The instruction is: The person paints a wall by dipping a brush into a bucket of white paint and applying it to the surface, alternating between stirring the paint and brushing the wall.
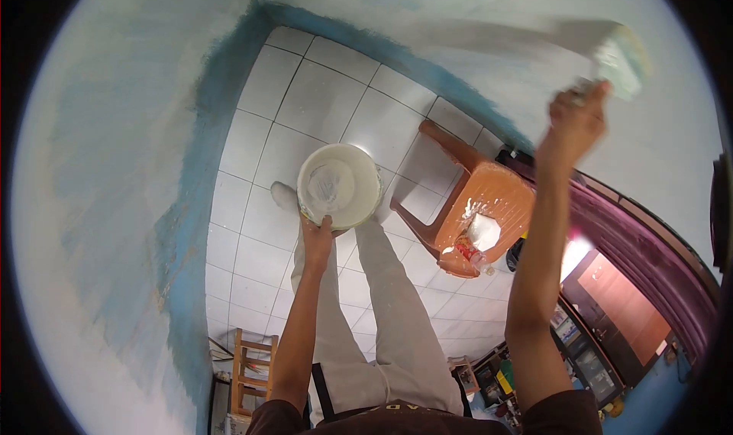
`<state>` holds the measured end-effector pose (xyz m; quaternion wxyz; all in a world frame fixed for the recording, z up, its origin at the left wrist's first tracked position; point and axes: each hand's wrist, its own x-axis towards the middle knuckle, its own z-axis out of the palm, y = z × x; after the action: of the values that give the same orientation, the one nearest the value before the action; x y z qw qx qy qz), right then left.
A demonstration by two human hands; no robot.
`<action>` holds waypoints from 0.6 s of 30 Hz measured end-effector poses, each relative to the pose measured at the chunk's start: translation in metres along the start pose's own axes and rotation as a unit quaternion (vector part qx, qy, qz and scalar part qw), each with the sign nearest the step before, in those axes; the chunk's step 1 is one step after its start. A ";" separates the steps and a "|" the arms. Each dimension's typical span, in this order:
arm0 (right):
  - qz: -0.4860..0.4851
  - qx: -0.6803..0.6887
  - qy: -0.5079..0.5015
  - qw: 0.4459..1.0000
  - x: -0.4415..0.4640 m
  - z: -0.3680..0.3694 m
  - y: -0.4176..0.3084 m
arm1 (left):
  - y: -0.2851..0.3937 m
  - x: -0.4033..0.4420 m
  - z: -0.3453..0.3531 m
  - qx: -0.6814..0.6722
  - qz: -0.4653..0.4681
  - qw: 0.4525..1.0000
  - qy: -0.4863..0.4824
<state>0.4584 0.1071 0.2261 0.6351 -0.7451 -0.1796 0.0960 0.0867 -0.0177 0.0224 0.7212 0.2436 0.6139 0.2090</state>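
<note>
My left hand (317,235) grips the near rim of a white bucket (365,194), fingers closed on its edge. Whitish paint coats the inside bottom of the bucket, which I hold above the tiled floor in front of my legs. Out to the upper right, my right hand (578,122) is closed around the handle of a wide paintbrush (622,62). Pale paint covers the brush head, which is at the white-painted wall (496,45) and casts a shadow on it. Motion slightly blurs this hand and the brush.
An orange plastic chair (508,198), splashed with white, stands on the floor at right. On its seat lie a white piece (483,232) and a plastic bottle (467,249). Blue strips (435,76) line the wall bottoms. A wooden chair (252,366) and purple curtain (611,221) are farther off.
</note>
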 end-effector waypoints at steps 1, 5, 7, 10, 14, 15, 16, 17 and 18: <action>-0.007 -0.008 -0.016 1.000 0.004 0.002 0.035 | 0.001 0.001 0.001 0.002 -0.002 1.000 -0.001; 0.033 -0.099 0.006 0.995 -0.004 0.017 0.208 | -0.006 0.010 -0.007 0.046 0.016 0.999 -0.014; 0.141 -0.165 -0.002 0.976 -0.024 0.021 0.265 | 0.005 0.005 -0.006 0.034 -0.014 0.999 -0.009; 0.352 -0.110 -0.028 0.929 -0.034 0.013 0.296 | 0.003 0.002 -0.016 0.032 -0.028 0.999 -0.005; 0.348 -0.047 -0.065 0.934 -0.021 0.000 0.200 | 0.000 -0.004 -0.023 0.040 -0.040 0.998 0.010; 0.333 0.004 -0.082 0.939 -0.006 -0.009 0.178 | 0.002 -0.006 -0.022 0.047 -0.040 0.998 0.012; 0.317 0.053 -0.100 0.942 0.008 -0.020 0.156 | 0.003 -0.008 -0.022 0.053 -0.041 0.998 0.013; 0.281 0.044 -0.090 0.955 0.004 -0.024 0.119 | -0.001 -0.007 -0.024 0.052 -0.051 0.997 0.008; 0.242 0.036 -0.080 0.966 -0.004 -0.028 0.080 | -0.002 -0.007 -0.023 0.047 -0.052 0.998 0.003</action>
<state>0.4765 0.0699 0.1521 0.6029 -0.7328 -0.0410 0.3129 0.0631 -0.0217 0.0238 0.7172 0.2445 0.6368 0.1427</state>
